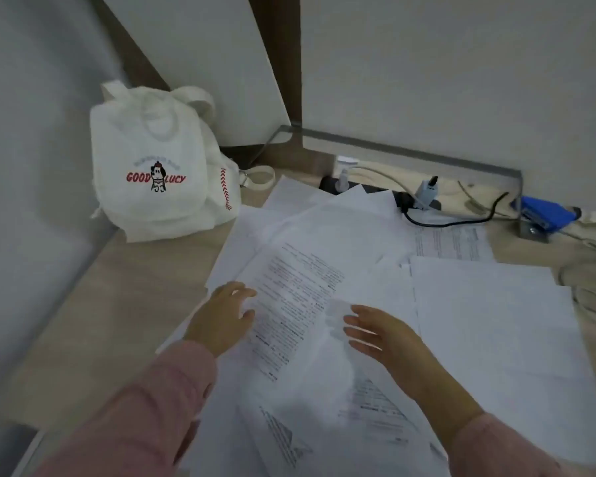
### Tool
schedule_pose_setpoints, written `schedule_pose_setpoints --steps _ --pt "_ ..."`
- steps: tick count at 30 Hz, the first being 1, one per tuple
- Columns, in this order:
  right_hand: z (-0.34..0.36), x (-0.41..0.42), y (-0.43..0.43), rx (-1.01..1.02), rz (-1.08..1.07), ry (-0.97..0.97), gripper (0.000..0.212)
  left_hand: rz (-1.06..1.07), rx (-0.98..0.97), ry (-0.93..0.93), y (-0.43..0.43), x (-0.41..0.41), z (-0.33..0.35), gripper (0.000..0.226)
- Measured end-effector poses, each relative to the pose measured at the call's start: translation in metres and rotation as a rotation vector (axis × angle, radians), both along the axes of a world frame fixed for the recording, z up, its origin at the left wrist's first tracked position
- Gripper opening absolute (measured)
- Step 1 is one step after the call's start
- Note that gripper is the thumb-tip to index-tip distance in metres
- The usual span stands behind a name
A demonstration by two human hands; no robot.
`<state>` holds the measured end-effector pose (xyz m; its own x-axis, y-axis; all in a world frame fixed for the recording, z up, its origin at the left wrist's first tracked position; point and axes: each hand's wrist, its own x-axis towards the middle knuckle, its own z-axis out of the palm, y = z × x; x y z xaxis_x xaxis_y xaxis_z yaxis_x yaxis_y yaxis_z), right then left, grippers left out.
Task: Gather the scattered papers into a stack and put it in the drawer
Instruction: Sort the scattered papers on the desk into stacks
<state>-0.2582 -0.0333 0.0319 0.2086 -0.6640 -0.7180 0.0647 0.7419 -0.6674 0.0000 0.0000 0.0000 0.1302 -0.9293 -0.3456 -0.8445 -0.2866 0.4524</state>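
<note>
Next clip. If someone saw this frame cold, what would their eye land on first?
A sprawl of white printed papers covers most of the wooden desk. The left hand and the right hand are spread open over the middle sheets. At the back left, a white tote bag printed GOOD LUCY stands against the wall, and a black cable loops along the back edge.

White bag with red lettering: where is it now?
Head view: the white bag stands far left on the desk, against the wall, just left of the scattered papers.
</note>
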Motion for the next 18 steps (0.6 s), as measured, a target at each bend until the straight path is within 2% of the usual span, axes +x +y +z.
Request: schedule_pose_setpoints --steps 4,7,11,14,18 --pt "-0.035 0.023 0.019 0.15 -0.056 0.055 0.022 0.062 0.255 -0.112 0.011 0.023 -0.025 0.065" --pt "-0.051 0.039 0.028 0.195 -0.065 0.085 0.011 0.038 0.31 -0.123 0.018 0.031 -0.041 0.076" --pt "-0.062 0.057 0.032 0.17 -0.037 0.131 0.006 0.043 0.254 -0.112 0.019 0.036 -0.047 0.074" --pt "-0.067 0.068 0.035 0.125 0.023 0.203 0.019 0.008 0.225 -0.131 0.015 0.036 -0.046 0.068" --pt "-0.061 0.066 0.035 0.057 0.08 0.304 0.019 -0.044 0.177 -0.139 0.006 0.033 -0.038 0.065"
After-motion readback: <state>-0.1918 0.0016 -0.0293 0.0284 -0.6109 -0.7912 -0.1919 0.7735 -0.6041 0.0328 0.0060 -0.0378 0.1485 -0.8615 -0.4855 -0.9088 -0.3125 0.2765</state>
